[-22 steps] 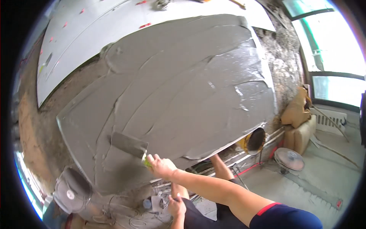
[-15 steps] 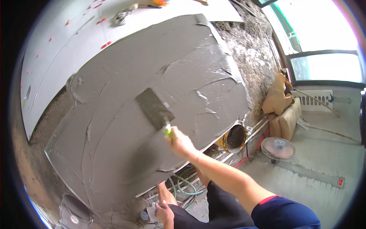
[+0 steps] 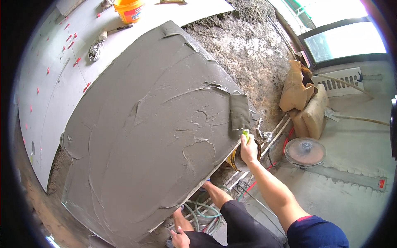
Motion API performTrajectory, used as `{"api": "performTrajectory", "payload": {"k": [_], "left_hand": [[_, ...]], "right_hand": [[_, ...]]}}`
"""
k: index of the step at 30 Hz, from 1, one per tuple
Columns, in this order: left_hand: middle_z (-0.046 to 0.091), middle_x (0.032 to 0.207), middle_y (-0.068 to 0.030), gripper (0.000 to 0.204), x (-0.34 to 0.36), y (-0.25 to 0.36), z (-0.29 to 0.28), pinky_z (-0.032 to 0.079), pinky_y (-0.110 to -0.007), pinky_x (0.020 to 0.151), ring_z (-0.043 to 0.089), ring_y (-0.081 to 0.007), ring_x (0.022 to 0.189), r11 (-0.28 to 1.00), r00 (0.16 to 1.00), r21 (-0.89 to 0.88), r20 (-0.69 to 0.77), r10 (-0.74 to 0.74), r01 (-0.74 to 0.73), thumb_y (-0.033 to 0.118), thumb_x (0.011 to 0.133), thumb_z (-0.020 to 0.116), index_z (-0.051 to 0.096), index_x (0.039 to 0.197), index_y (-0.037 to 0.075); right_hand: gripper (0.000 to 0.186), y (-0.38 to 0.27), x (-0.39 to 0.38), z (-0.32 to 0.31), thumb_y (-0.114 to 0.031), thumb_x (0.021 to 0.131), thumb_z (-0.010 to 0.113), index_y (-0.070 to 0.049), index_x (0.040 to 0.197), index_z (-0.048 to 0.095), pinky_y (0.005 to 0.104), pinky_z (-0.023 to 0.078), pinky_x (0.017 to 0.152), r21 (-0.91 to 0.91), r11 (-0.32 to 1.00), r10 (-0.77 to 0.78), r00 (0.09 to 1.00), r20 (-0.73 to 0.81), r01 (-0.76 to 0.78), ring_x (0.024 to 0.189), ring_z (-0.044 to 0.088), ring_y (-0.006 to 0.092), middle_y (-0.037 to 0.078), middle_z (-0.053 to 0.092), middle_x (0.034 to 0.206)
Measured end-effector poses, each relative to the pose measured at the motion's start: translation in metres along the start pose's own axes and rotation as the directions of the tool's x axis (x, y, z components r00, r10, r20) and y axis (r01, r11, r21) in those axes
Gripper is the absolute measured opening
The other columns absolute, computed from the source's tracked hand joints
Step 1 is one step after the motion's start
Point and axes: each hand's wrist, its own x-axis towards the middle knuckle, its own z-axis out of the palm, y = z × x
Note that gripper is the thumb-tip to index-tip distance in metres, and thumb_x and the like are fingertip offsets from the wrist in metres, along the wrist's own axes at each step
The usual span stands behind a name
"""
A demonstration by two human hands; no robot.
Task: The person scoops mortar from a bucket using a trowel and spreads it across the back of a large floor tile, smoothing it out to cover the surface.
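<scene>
A large tile slab coated in wet grey mortar fills the middle, its surface marked with ridges and smears. My right hand is wrapped round the green handle of a flat rectangular plastering trowel. Its grey-smeared blade lies on the mortar by the right edge of the slab. My left hand hangs beside my knee at the lower edge, with its fingers loosely apart and nothing seen in them. Partly hidden below the right hand, a yellow bucket stands against the slab's edge.
White tiles with red clips lie to the left, bearing an orange bucket and a brush-like tool. Rough bare ground borders the far side. At right are paper sacks, a round lidded disc, pipes and a green hose.
My right hand has carried the trowel from the slab's middle rightward to its edge. The view has shifted, bringing the orange bucket further in. My left hand stays low by the knee.
</scene>
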Motion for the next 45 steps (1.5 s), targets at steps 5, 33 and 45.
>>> {"api": "performTrajectory", "payload": {"k": [5, 33, 45], "left_hand": [[0.066, 0.113, -0.023, 0.078, 0.001, 0.003, 0.009, 0.047, -0.054, 0.085, 0.063, -0.0429, 0.102, 0.997, 1.0, 0.072, -0.005, -0.009, 0.009, 0.07, 0.092, 0.026, 0.043, 0.142, 0.012], [0.068, 0.098, -0.0277, 0.073, 0.016, -0.1, 0.008, 0.053, -0.051, 0.076, 0.068, -0.0428, 0.089, 0.91, 0.997, -0.41, 0.078, -0.027, 0.057, 0.061, 0.094, 0.039, 0.046, 0.135, 0.0], [0.068, 0.1, -0.0259, 0.058, 0.035, -0.129, 0.057, 0.053, -0.051, 0.075, 0.067, -0.0426, 0.089, 0.854, 0.98, -0.489, -0.009, 0.197, -0.176, 0.049, 0.092, 0.049, 0.051, 0.122, 0.0]], "right_hand": [[0.049, 0.005, 0.056, 0.019, -0.056, 0.097, 0.046, -0.008, 0.094, 0.054, 0.0312, 0.039, 0.041, 0.473, 0.874, 0.06, 0.991, 0.12, -0.11, 0.043, 0.046, 0.0135, 0.003, 0.048, 0.06], [0.056, -0.324, -0.467, 0.279, -0.054, 0.096, 0.043, 0.0, 0.111, 0.05, 0.0531, 0.051, 0.074, 0.253, 0.701, -0.5, 0.207, 0.841, 0.667, 0.088, 0.065, 0.0444, 0.027, 0.067, 0.093], [0.046, -0.246, -0.645, 0.269, -0.041, 0.096, 0.047, -0.005, 0.123, 0.043, 0.0519, 0.052, 0.08, 0.144, 0.709, -0.178, -0.022, 0.984, 0.69, 0.094, 0.066, 0.0417, 0.026, 0.066, 0.103]]}}
